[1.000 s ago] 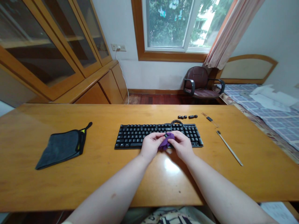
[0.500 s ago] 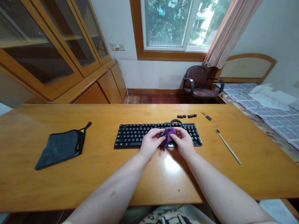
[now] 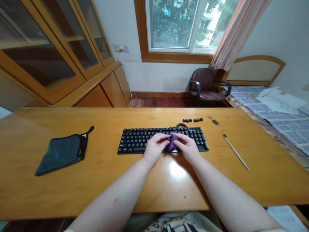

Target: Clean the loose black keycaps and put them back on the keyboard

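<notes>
Over the right half of a black keyboard [image 3: 135, 140], both my hands meet at a small purple cloth [image 3: 172, 144]. My right hand [image 3: 189, 147] pinches the cloth between thumb and fingers. The fingers of my left hand [image 3: 155, 147] are closed at the cloth's left edge, around a small dark piece that looks like a keycap, now mostly hidden. Several loose black keycaps [image 3: 196, 120] lie in a row behind the keyboard, beside its coiled cable [image 3: 181, 125].
On the right of the wooden table [image 3: 101, 187] lie a wire keycap puller [image 3: 215, 122] and a thin long-handled brush [image 3: 236, 152]. A folded dark grey towel [image 3: 63, 150] with a loop is at the left. Beyond the table stands a chair [image 3: 205, 83].
My fingers have drawn closer together around the purple cloth. The dark piece that showed at my left fingertips is now mostly covered. Other things on the table stay put.
</notes>
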`<state>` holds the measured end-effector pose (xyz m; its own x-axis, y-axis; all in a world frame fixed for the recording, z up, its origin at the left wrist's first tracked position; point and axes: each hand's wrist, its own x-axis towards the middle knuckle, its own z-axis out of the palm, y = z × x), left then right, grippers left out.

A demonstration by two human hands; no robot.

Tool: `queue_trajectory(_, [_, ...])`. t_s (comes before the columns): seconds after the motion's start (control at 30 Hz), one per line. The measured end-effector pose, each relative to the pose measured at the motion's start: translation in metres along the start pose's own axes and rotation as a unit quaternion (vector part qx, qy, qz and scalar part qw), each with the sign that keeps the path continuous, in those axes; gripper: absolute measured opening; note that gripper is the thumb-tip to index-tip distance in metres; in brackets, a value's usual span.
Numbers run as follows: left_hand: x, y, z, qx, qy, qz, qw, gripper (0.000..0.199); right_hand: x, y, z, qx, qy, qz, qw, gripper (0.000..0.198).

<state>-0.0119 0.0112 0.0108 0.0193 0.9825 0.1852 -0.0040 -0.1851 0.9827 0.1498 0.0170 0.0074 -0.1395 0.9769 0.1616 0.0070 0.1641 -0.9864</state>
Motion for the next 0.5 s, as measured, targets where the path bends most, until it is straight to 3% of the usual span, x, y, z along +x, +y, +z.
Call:
queue_trajectory(0.13, [-0.0005, -0.0032, 0.0014, -0.054, 0.017, -0.041, 0.998, 0.032, 0.0003, -0.0031, -0.0005, -0.037, -0.015, -0.020, 0.999, 0.024])
queue_trajectory(0.3, [-0.0029, -0.0049, 0.0023, -0.056, 0.010, -0.051, 0.997, 0.028, -0.0006, -0.0058, -0.0028, -0.115, -0.037, -0.062, 0.991, 0.020])
queue_trajectory(0.5, [-0.0029, -0.0051, 0.0019, -0.038, 0.009, -0.058, 0.998, 0.029, -0.0021, -0.0019, -0.0023, -0.167, -0.006, -0.059, 0.984, 0.012])
